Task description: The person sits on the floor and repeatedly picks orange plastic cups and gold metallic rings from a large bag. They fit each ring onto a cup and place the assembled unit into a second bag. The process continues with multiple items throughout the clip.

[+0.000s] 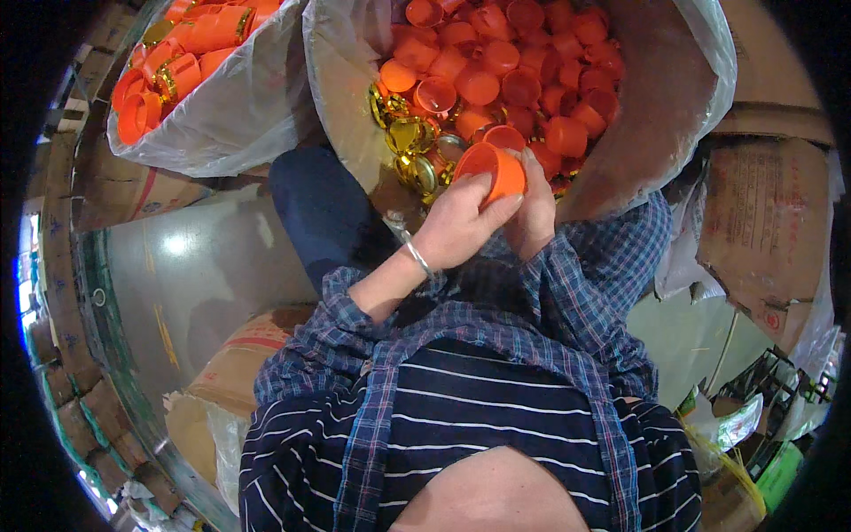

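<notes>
Between my two hands is an orange plastic cup-shaped cap [505, 177], its round opening tilted up and to the left. My left hand [459, 222] grips its near left side with thumb and fingers. Around its right side closes my right hand [535, 206], some of its fingers hidden behind the cap. Just beyond the hands stands a large bag-lined container [665, 106] full of similar orange caps [501, 58]. Shiny gold lids [409, 137] lie in its left part, close to my left hand.
A second plastic-lined bag [239, 124] at the upper left holds orange caps with gold rings. Cardboard boxes [762, 230] stand on the right, and another carton [239, 355] sits by my left elbow. My knee [315, 204] rests against the large container.
</notes>
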`<state>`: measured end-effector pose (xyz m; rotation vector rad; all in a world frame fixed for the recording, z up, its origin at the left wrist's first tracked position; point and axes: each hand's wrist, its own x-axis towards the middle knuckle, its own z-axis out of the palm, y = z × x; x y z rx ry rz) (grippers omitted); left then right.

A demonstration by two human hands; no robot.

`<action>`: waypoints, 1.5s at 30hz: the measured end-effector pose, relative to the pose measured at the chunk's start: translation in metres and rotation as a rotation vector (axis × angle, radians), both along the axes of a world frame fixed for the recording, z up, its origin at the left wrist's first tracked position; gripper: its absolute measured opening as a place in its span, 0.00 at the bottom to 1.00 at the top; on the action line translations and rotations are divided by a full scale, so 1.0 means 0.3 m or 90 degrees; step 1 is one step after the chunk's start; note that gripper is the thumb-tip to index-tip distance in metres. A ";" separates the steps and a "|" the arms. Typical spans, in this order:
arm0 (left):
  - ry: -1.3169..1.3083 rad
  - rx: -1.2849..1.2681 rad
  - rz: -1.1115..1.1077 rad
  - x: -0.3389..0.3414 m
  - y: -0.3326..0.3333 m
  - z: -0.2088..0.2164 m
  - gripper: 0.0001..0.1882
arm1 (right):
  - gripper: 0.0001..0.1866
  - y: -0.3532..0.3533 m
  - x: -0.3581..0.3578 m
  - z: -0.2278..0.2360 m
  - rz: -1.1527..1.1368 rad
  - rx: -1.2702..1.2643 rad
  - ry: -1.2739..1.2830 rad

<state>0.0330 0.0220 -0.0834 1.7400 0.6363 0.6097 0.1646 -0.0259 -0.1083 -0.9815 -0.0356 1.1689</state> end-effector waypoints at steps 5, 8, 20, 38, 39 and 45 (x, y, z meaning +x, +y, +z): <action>-0.005 -0.343 0.138 0.006 -0.005 0.017 0.17 | 0.16 -0.034 -0.063 0.014 0.014 -0.095 -0.655; -0.297 -0.805 0.238 0.020 0.027 0.018 0.15 | 0.17 -0.043 -0.052 0.031 0.032 -0.019 -0.941; -0.041 -0.413 0.253 0.014 -0.023 0.008 0.22 | 0.18 -0.017 -0.082 0.017 -0.020 -0.074 -0.663; -0.428 -0.812 0.242 0.028 0.007 -0.077 0.24 | 0.23 -0.015 -0.055 0.072 -0.007 -0.005 -1.084; -0.406 -0.823 0.261 0.022 0.008 -0.081 0.24 | 0.23 -0.021 -0.056 0.068 0.009 0.004 -1.090; -0.484 -0.858 0.255 -0.068 0.053 -0.037 0.25 | 0.26 -0.026 0.023 -0.041 0.147 -0.007 -0.598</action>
